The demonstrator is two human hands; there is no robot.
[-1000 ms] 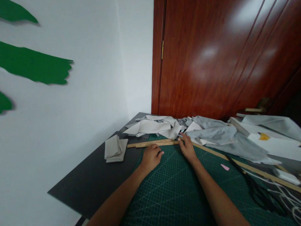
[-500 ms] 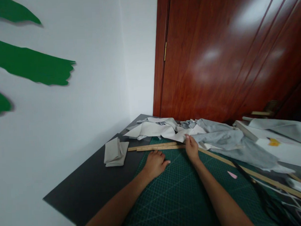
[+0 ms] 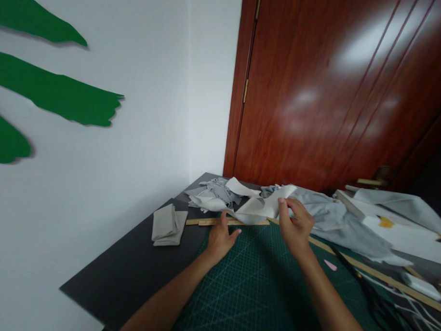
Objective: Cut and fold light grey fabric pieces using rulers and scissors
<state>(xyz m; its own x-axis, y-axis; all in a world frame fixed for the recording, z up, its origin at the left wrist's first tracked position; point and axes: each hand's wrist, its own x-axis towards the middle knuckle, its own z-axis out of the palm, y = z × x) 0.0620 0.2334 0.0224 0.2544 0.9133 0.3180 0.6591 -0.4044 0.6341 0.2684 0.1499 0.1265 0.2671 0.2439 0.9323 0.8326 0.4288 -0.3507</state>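
Note:
My right hand pinches a pale fabric strip between thumb and fingers, its loose end drooping toward the left. My left hand is open, thumb and forefinger apart, over the far edge of the green cutting mat. Its forefinger tip is by the strip's left end; whether they touch I cannot tell. Just beyond the hand lie wooden rulers, partly covered by the fabric. Grey and white fabric scraps are heaped behind them.
Folded beige cloth lies on the dark table at left. To the right are grey fabric, a white box, a long wooden ruler, black scissors, white cords and a pink piece. A wall and door stand behind.
My right hand has lifted the pale strip off the heap and drawn it right and nearer. The left hand's fingers have spread. The view has shifted slightly.

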